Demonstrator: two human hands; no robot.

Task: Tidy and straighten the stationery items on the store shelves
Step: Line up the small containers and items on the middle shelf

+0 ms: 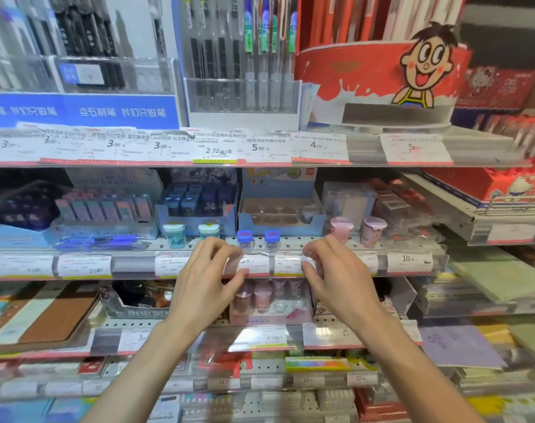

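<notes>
Both my hands are at the front edge of the middle shelf. My left hand (pixel 209 279) pinches the clear price-label strip (pixel 257 264) between thumb and fingers. My right hand (pixel 336 270) grips the same strip a little to the right. Just behind my fingers stand two small jars with blue lids (pixel 258 239). Left of them are two teal-lidded jars (pixel 191 235), and on the right two pink-lidded cups (pixel 356 228). Behind these sit a blue display box of small items (pixel 199 206) and a nearly empty blue tray box (pixel 280 210).
The upper shelf holds pen racks (pixel 245 59) and a red cartoon display tub (pixel 379 74). Blue pens (pixel 98 241) lie on the middle shelf at left. The shelf below carries a pink-cup box (pixel 269 303) and brown notebooks (pixel 55 312). An adjoining shelf unit (pixel 498 215) stands at right.
</notes>
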